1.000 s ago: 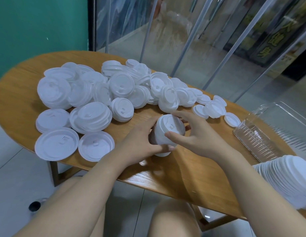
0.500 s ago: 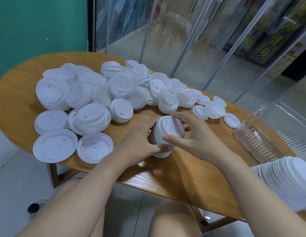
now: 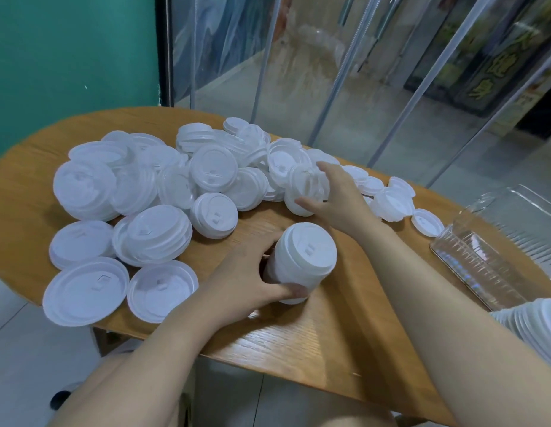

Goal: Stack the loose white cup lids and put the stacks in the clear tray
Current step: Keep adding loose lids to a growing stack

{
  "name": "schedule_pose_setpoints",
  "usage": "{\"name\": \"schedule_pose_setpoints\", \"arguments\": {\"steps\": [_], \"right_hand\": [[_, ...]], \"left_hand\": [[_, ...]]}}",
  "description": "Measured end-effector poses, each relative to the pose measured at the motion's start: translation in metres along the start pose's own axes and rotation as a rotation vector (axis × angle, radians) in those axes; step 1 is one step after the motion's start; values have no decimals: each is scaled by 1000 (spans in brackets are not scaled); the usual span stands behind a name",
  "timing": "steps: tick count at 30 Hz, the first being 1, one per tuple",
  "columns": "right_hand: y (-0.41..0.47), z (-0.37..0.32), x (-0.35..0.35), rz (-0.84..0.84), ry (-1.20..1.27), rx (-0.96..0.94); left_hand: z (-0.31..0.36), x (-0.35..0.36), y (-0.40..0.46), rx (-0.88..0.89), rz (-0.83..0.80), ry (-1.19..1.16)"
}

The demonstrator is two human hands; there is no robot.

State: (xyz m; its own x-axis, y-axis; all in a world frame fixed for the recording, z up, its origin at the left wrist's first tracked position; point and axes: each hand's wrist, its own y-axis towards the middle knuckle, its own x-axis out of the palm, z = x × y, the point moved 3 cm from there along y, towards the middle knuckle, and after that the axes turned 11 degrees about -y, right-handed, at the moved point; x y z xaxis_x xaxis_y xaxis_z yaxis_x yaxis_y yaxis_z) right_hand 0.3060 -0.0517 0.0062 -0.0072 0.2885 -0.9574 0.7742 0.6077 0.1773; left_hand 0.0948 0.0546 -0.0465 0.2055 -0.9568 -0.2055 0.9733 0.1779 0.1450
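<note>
A short stack of white cup lids (image 3: 303,257) stands on the wooden table (image 3: 314,340), and my left hand (image 3: 252,278) grips its side. My right hand (image 3: 336,192) reaches into the pile of loose lids (image 3: 163,186) and its fingers and thumb close round a small lid (image 3: 302,195) at the pile's near edge. The clear tray (image 3: 483,257) lies at the right of the table. A finished row of stacked lids (image 3: 533,322) shows at the right edge.
Large flat lids (image 3: 83,291) lie near the table's front left edge. A few small lids (image 3: 425,221) sit beside the tray. Clear plastic strip curtains (image 3: 345,72) hang behind the table, and a green wall (image 3: 67,57) stands at the left.
My right hand has left the stack and moved up into the pile, where it takes hold of a small lid. My left hand keeps holding the stack.
</note>
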Motion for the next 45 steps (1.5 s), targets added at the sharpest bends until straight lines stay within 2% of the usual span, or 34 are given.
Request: {"name": "schedule_pose_setpoints", "arguments": {"steps": [6, 11, 15, 19, 23, 33, 45], "right_hand": [[21, 0, 15, 129, -23, -73], [10, -2, 3, 271, 93, -108], [-18, -6, -21, 299, 227, -109], [-54, -12, -58, 203, 294, -117], [-90, -20, -79, 99, 265, -216], [-117, -34, -63, -77, 136, -296], [-123, -39, -62, -78, 89, -313]], "left_hand": [[-3, 0, 2, -19, -8, -1], [-4, 0, 3, -31, -14, -7], [-2, 1, 2, -31, -20, -17], [-2, 1, -1, -39, -24, -16], [-1, 2, -1, -44, -19, -33], [0, 2, -2, -53, -9, -61], [-1, 2, 0, -29, -38, -59]]}}
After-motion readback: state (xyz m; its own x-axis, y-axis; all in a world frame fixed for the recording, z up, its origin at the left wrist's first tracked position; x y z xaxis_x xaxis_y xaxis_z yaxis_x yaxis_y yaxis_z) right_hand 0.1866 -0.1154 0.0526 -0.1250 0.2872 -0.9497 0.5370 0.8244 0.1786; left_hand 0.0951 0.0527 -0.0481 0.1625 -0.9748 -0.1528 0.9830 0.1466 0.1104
